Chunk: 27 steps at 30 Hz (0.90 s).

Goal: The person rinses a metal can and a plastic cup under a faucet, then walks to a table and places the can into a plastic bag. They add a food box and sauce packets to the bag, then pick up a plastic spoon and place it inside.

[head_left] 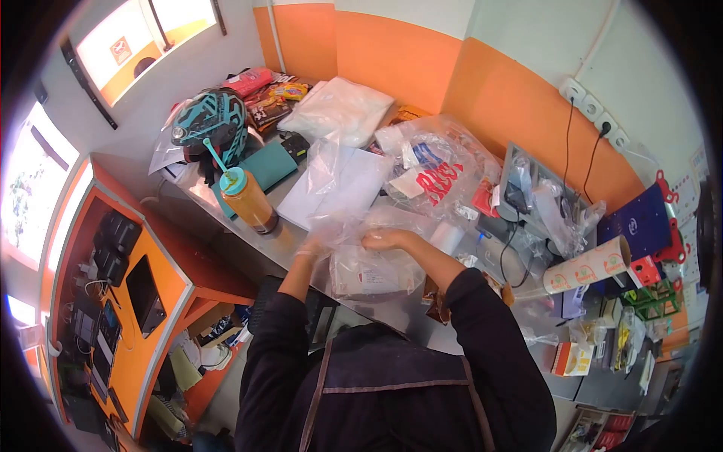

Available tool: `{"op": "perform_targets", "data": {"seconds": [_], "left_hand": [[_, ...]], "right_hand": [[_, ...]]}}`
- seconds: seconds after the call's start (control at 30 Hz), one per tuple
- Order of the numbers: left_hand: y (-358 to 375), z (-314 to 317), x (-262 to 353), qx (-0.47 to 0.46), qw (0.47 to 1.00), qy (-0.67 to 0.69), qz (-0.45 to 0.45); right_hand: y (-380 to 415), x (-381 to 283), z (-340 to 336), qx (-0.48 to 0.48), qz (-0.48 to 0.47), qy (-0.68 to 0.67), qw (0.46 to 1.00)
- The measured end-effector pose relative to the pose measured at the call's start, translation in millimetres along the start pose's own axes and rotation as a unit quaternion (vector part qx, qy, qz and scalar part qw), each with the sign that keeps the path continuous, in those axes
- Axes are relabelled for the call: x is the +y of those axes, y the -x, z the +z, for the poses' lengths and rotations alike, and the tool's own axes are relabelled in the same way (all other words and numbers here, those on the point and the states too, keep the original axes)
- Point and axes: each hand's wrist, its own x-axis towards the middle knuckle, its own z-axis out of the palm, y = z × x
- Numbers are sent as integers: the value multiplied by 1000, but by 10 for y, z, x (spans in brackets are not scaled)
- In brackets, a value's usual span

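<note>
A clear plastic bag (410, 264) lies at the near edge of the metal table, with a pale packet (361, 280) bearing a small printed label inside it. My left hand (315, 245) grips the bag's gathered top on the left, its fingers partly covered by the film. On the other side, my right hand (382, 239) has its fingers closed on the same plastic. Just beyond both hands is a stack of white paper (343, 184), with a loose strip of clear film (324, 167) over it.
An orange drink bottle (248, 200) and a teal-black helmet (209, 128) stand at left. Behind lie white folded plastic (339, 109) and a clear bag with red lettering (440, 169). A grey tray (512, 162), cables and a cardboard tube (587, 265) occupy the right.
</note>
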Motion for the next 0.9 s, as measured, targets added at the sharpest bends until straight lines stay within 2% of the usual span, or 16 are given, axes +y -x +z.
{"op": "perform_targets", "data": {"seconds": [0.03, 0.07, 0.13, 0.2, 0.3, 0.33, 0.43, 0.5, 0.53, 0.6, 0.67, 0.7, 0.73, 0.77, 0.8, 0.9], "left_hand": [[-61, 105, -160, 20, 999, -35, 34], [-68, 100, -147, 8, 994, -108, 31], [-122, 85, 0, -51, 957, -284, -10], [-57, -228, 961, -124, 935, -315, -105], [-186, -292, 1186, -206, 900, -359, -135], [-113, -433, 1551, -172, 904, -342, -192], [26, -193, 975, 54, 960, -242, -131], [-44, -116, 732, 7, 953, -299, -49], [-91, -79, 607, -17, 946, -323, -5], [31, -321, 948, 39, 954, -290, -69], [137, -520, 1000, 132, 933, -315, -115], [299, -719, 1541, 239, 925, -232, -181], [401, -794, 1807, 355, 882, -189, -244], [533, -774, 2129, 475, 844, -110, -224], [584, -662, 2233, 511, 828, 148, -177], [510, -327, 2490, 411, 891, -81, -175]], "right_hand": [[-58, 125, 34, -10, -50, 12, 999], [-103, 173, 31, -22, -106, 28, 994], [244, 18, -59, 24, -135, 23, 990], [494, -230, -52, 39, -61, 84, 994], [734, -442, -39, 89, -36, 118, 988], [818, -508, -34, 99, -26, 119, 988], [1139, -753, -83, 145, -12, 124, 982], [1437, -915, -83, 187, -24, 128, 974], [1544, -942, -51, 283, 7, 219, 934], [1706, -947, -18, 455, 69, 395, 795], [1893, -820, 13, 412, 183, 288, 845], [1999, -740, -4, 390, 235, 232, 860], [2163, -663, -74, 357, 232, 132, 895], [2256, -582, -82, 328, 230, 100, 911], [2328, -514, -86, 300, 225, 69, 925], [2262, -328, 8, 275, 202, -20, 940]]}}
